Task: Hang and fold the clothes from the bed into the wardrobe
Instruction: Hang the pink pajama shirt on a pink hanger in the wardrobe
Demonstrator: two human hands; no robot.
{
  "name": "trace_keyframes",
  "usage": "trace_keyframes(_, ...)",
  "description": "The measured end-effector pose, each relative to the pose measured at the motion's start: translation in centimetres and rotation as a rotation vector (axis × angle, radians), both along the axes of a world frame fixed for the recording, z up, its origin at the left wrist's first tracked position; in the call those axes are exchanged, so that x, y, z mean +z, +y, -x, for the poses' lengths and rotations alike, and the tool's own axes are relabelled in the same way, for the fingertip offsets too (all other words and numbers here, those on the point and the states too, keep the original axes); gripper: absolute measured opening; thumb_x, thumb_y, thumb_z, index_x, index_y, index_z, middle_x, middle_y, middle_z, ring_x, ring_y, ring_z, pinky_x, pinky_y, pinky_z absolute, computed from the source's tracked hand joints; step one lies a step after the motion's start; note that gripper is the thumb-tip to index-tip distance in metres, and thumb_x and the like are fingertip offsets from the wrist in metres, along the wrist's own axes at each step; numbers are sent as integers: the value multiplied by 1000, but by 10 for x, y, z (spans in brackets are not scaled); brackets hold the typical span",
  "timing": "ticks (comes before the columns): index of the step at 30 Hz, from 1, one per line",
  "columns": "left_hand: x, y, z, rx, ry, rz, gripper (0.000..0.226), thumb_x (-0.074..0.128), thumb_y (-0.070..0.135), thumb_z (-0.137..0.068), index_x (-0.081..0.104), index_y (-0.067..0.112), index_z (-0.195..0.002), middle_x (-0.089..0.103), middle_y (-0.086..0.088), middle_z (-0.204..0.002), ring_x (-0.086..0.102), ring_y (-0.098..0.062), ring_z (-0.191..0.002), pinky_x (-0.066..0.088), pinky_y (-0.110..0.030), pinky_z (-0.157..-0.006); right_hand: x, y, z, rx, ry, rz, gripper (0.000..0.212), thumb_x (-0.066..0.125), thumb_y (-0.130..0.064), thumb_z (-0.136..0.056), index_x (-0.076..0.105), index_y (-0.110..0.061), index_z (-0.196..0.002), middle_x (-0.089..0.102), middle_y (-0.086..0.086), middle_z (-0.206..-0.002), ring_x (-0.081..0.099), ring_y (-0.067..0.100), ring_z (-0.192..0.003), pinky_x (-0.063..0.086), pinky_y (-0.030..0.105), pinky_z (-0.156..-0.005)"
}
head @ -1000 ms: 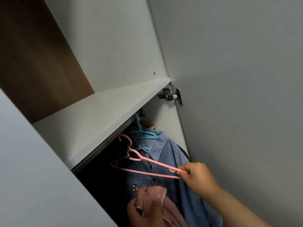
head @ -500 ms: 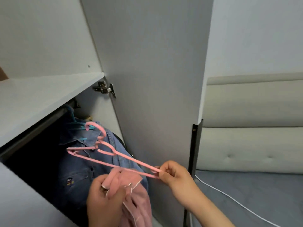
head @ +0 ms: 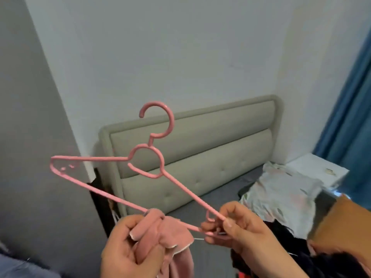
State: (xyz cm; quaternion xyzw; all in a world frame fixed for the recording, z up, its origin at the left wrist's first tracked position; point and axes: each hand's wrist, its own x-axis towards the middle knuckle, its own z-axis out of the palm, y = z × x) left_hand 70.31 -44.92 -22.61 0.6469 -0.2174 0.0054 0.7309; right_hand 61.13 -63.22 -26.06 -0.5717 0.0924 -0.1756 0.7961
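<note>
A pink plastic hanger (head: 154, 157) is held up in front of me, hook upward. My right hand (head: 239, 231) pinches its right end. My left hand (head: 130, 247) grips a pink garment (head: 170, 237), bunched against the hanger's lower bar. On the bed (head: 218, 197) behind lie a pale patterned garment (head: 281, 195), a dark one (head: 285, 233) and an orange one (head: 339, 219). The grey wardrobe door (head: 36, 157) stands at the left.
A beige padded headboard (head: 200, 149) stands against the white wall. A blue curtain (head: 351, 109) hangs at the right, with a white bedside unit (head: 315, 167) below it. A denim edge (head: 18, 265) shows at the bottom left.
My view has swung right, from the wardrobe interior to the bed. The hanger has come out of the wardrobe and turned hook upward. The pink garment now meets its lower bar.
</note>
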Motion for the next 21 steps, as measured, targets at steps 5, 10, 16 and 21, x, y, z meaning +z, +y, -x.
trace_keyframes(5, 15, -66, 37, -278, -5, 2, 33, 78, -2, -55, 65, 24, -72, 70, -5, -61, 59, -7, -44, 47, -12, -45, 24, -35, 93, -308, -1, -12, 77, 96, -39, -46, 57, 8, -94, 67, 31, -96, 67, 41, -94, 58, 45, -76)
trace_keyframes(10, 20, -123, 54, -516, 21, 30, 36, 77, 18, -43, 62, 26, -74, 68, -8, -59, 57, -12, -48, 48, -17, -47, 37, -46, 164, -574, -83, -78, 73, 99, -33, -36, 71, 3, -94, 62, 35, -85, 64, 43, -78, 57, 48, -72)
trace_keyframes(16, 22, -186, 84, -857, 48, -1, 38, 77, -18, -63, 61, 9, -84, 71, -2, -66, 61, -4, -54, 47, -12, -52, 46, -18, 150, -765, 95, 53, 37, 61, -5, -62, 69, -3, -98, 70, 12, -85, 62, 18, -77, 51, 27, -69)
trace_keyframes(21, 25, -210, 98, -1261, -8, 29, 29, 75, -9, -71, 74, 20, -74, 75, 4, -82, 66, 1, -69, 48, -9, -61, 65, -11, 141, -1107, 216, 203, 43, 63, -16, -56, 60, -8, -97, 60, -4, -69, 51, 3, -57, 39, 17, -53)
